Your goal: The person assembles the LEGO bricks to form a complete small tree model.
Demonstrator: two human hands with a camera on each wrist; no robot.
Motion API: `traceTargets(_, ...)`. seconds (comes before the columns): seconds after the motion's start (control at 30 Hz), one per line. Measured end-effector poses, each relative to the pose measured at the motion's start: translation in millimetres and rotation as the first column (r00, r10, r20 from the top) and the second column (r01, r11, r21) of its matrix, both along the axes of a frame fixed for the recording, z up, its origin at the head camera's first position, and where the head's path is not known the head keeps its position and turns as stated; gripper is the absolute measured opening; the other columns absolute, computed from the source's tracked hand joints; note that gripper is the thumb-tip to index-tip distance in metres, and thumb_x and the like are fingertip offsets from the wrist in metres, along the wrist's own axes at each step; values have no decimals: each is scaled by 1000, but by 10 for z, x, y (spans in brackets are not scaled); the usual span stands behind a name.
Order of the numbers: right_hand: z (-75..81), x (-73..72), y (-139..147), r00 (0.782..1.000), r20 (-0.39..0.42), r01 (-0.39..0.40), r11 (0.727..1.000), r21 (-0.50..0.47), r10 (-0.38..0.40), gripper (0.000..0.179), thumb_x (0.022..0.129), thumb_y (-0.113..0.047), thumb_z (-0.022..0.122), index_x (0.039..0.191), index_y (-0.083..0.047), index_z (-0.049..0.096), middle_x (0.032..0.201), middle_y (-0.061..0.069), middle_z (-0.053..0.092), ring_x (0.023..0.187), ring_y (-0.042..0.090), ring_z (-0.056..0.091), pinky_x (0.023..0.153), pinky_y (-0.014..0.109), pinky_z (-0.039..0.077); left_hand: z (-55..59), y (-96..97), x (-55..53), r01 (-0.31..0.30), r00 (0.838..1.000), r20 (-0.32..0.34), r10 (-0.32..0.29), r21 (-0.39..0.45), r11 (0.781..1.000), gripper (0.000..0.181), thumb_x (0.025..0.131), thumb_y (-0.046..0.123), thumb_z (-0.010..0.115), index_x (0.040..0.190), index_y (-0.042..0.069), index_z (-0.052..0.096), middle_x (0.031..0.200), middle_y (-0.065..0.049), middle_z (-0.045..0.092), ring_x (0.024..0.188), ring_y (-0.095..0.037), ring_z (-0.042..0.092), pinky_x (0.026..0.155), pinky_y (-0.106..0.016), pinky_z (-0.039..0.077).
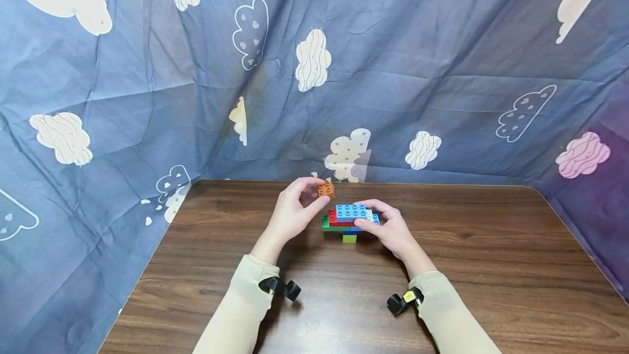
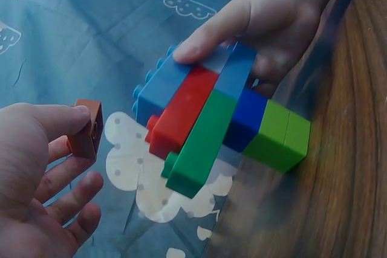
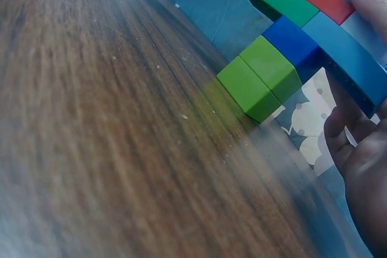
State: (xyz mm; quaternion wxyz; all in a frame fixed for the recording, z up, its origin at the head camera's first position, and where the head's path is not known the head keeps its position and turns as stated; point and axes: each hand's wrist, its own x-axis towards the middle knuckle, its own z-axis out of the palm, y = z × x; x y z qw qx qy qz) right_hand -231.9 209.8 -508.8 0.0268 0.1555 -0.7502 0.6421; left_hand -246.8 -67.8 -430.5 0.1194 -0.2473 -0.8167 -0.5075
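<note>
My left hand (image 1: 289,213) pinches a small orange-brown toy brick (image 1: 326,189) between thumb and fingers, in the air to the left of a stacked brick build. My right hand (image 1: 393,229) grips the build at its right side, thumb near the top. The build has a light blue brick (image 1: 351,211) on top, a red brick (image 2: 184,110) and a whitish brick below, then a green brick (image 2: 202,146) beside another blue one (image 3: 347,61). Underneath, a dark blue brick (image 3: 293,46) joins two lime green bricks (image 3: 259,80). The orange-brown brick and the build are apart.
A brown wood-grain table (image 1: 472,266) lies under both hands. Behind it hangs a blue cloth (image 1: 393,86) with cloud prints, meeting the table's back edge. Each wrist wears a black strap with a small camera, the left camera (image 1: 292,290) and the right camera (image 1: 396,304).
</note>
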Motion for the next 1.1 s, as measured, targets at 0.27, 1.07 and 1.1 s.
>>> traceTargets(0.27, -5, -4, -12, 1000, -6, -1, 1000, -6, 1, 36, 98, -11, 83, 133, -8, 72, 128, 2, 72, 109, 22, 66, 91, 28, 57, -10, 110, 67, 43, 999, 7, -43, -47, 998, 39, 99, 21, 84, 135, 14, 72, 125, -2, 73, 108, -20, 70, 88, -39, 60)
traceTargets(1.07, 10, 10, -41, 999, -51, -6, 999, -34, 5, 31, 97, -5, 83, 125, -4, 72, 116, 5, 72, 101, 15, 69, 85, 26, 60, -104, 333, 132, 115, 986, -102, -133, -168, 979, 38, 101, 21, 82, 135, 10, 71, 125, -4, 73, 113, -22, 65, 93, -38, 58)
traceTargets(1.1, 11, 10, -41, 999, -51, -7, 999, -33, 5, 31, 97, -5, 83, 125, -4, 72, 116, 6, 72, 101, 15, 69, 85, 26, 60, -103, 338, 135, 117, 985, -102, -136, -174, 978, 38, 101, 22, 82, 135, 10, 71, 125, -4, 73, 114, -22, 65, 94, -37, 57)
